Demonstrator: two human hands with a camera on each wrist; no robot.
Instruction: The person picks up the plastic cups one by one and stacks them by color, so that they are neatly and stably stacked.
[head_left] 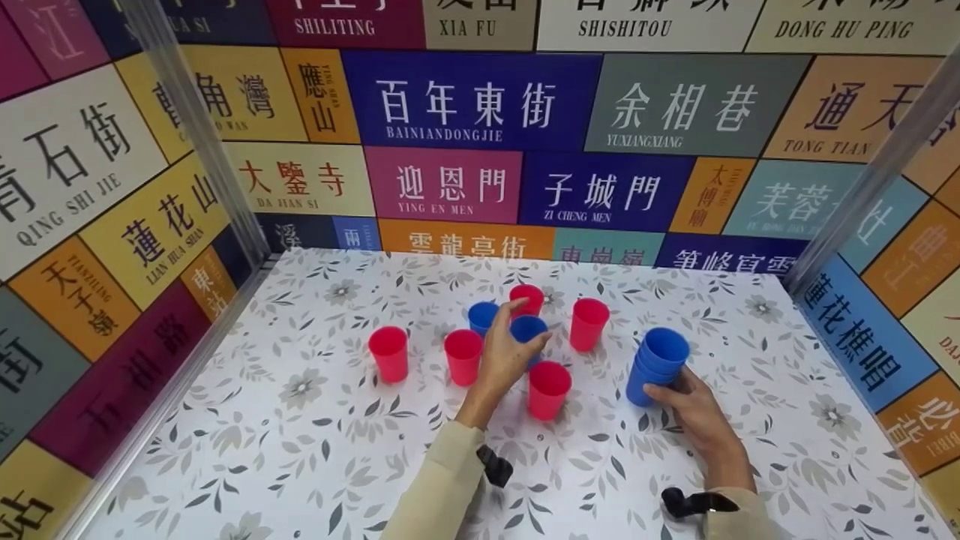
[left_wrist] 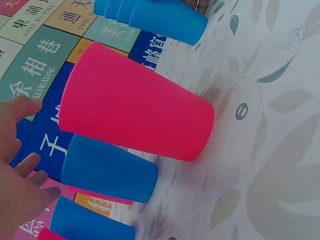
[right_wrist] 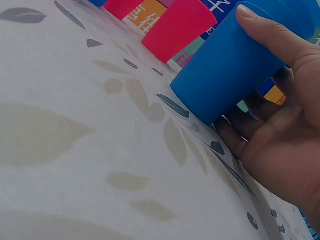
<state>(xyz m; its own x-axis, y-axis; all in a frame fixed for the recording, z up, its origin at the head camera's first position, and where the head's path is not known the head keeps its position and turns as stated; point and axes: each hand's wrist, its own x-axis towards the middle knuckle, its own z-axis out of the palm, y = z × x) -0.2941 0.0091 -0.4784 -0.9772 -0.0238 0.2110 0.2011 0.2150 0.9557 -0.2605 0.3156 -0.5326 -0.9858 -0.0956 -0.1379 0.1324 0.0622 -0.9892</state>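
My left hand point(head_left: 504, 358) reaches over the middle of a group of cups, thumb and fingers spread near the rim of a blue cup point(head_left: 531, 330). In the left wrist view a gap shows between those fingers and the blue cup point(left_wrist: 110, 167). Behind the hand stands another blue cup point(head_left: 481, 315). A red cup point(head_left: 550, 394) is nearer to me, just right of the left wrist. On the right side, my right hand point(head_left: 697, 412) grips a stack of nested blue cups point(head_left: 652, 371), thumb on the near side. The stack's base is at the tabletop.
More red cups stand upright about the left hand: one at far left point(head_left: 388, 356), one beside the wrist point(head_left: 461, 356), one at the back point(head_left: 529, 296) and one toward the right point(head_left: 590, 326). Sign-printed walls point(head_left: 480, 97) enclose the flower-patterned table point(head_left: 300, 457).
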